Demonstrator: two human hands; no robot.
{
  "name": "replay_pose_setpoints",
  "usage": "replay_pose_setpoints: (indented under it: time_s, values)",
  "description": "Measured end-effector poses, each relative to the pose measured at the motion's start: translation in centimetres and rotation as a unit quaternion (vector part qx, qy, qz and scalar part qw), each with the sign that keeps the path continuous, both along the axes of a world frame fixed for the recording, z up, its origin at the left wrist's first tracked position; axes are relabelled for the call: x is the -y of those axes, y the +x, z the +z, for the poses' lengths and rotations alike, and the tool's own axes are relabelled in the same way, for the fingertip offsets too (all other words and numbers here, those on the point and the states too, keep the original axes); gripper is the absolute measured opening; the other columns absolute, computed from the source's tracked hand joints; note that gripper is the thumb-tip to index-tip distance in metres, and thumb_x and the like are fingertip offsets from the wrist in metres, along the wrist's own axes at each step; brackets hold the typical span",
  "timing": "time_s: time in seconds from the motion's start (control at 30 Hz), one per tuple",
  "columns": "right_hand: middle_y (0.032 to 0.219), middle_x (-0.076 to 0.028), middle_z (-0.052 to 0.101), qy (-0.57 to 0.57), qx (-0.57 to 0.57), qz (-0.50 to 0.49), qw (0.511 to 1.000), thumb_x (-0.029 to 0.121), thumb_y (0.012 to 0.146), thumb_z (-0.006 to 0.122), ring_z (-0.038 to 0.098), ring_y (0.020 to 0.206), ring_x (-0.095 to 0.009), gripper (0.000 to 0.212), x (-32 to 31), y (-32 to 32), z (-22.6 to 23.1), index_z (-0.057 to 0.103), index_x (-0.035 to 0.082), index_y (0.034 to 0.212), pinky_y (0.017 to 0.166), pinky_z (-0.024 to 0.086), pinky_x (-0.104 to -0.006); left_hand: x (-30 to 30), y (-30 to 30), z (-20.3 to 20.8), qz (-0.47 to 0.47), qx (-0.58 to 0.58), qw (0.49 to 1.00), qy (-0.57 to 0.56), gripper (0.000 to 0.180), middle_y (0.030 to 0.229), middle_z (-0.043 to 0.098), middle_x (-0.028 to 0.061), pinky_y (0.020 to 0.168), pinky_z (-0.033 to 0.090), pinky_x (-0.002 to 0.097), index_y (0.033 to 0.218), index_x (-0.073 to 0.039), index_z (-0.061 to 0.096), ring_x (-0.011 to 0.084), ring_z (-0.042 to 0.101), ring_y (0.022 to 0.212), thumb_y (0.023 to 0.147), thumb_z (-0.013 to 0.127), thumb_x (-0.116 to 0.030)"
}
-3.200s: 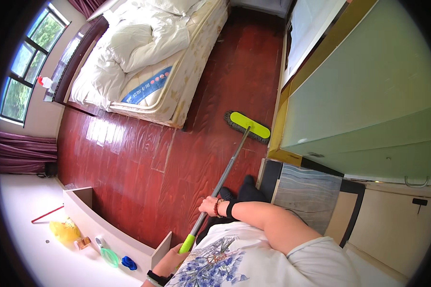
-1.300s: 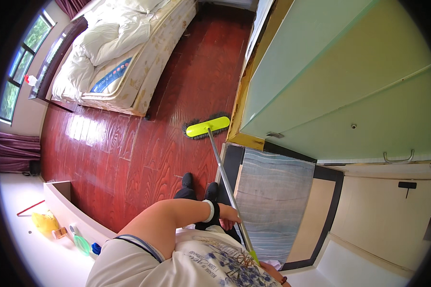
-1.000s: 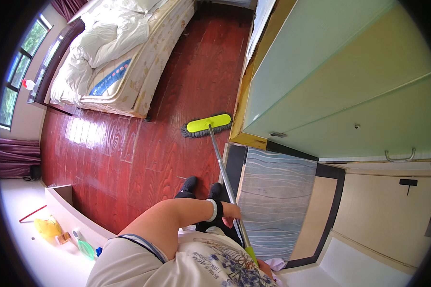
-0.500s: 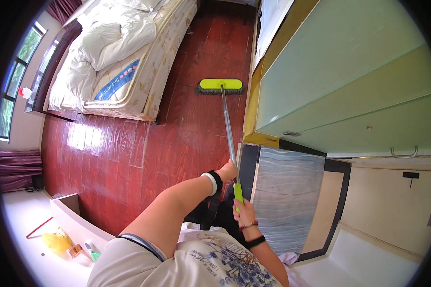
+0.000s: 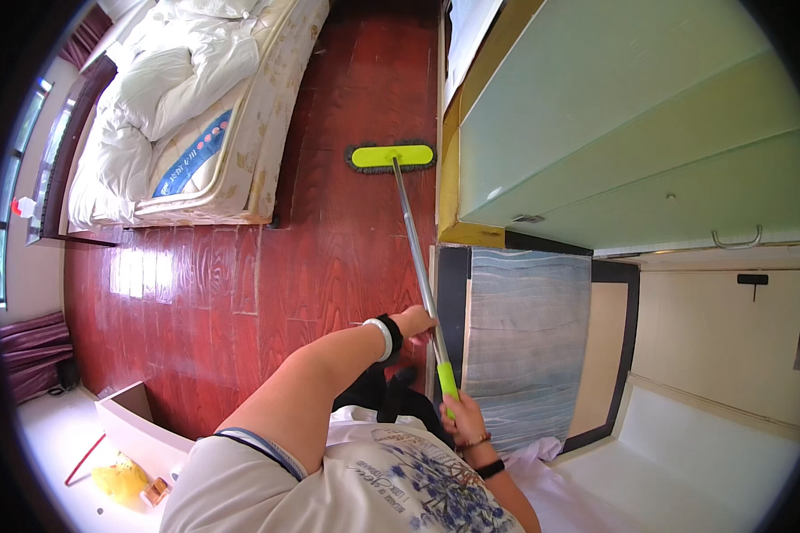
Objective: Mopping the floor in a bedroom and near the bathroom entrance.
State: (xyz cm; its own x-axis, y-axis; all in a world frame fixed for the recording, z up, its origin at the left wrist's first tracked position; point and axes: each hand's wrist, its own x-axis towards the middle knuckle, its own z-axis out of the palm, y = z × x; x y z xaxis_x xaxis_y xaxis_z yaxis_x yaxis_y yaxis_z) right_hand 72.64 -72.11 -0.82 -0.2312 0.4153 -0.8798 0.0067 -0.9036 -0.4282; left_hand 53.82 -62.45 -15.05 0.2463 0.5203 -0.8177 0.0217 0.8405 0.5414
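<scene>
Bed (image 5: 249, 124) with rumpled white duvet (image 5: 156, 84) at left, frosted-glass panel (image 5: 631, 133) at right. Flat mop (image 5: 414, 240) has its lime-green head on the floor between them, nearer the panel. Left hand (image 5: 415, 323) closed round the metal pole; right hand (image 5: 465, 421) wrapped round the green grip below. Glossy red-brown wood floor (image 5: 320, 275), wavy grey-blue mat (image 5: 529, 346) right, yellow bag (image 5: 121, 480) lower left.

there is one mop (image 5: 412, 240) with two hands on it: one left hand (image 5: 413, 322) and one right hand (image 5: 463, 421). left of the mop are one mattress (image 5: 256, 142), one yellow bag (image 5: 120, 480) and one red stick (image 5: 85, 459); right of it, one mat (image 5: 529, 346).
</scene>
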Motion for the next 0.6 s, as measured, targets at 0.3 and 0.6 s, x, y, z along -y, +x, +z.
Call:
replay_pose_setpoints:
  time_s: [0.3,0.6]
  values:
    - [0.062,-0.001,0.050,0.215,0.168,0.290,0.917,0.022,0.079,0.054,0.048,0.055,-0.009,0.020,15.2,14.2,0.6,0.053,0.003,0.086,0.050,0.036,-0.0220,9.1,7.5,1.1,-0.459,0.096,0.875,-0.120,0.068,0.096,0.056,0.0132,0.053,0.047,0.0333,0.100,-0.001,0.053,0.0222,0.059,0.068,0.070,0.049,-0.061]
    - [0.061,-0.001,0.049,0.143,0.175,0.241,0.944,0.022,0.079,0.054,0.047,0.053,-0.009,0.020,18.5,15.6,1.8,0.053,0.004,0.086,0.048,0.035,-0.0218,15.8,13.8,5.0,-0.632,0.134,0.763,-0.010,0.056,0.078,0.060,0.0098,0.057,0.047,0.0331,0.079,-0.006,0.064,0.0196,0.059,0.065,0.074,0.044,-0.058]
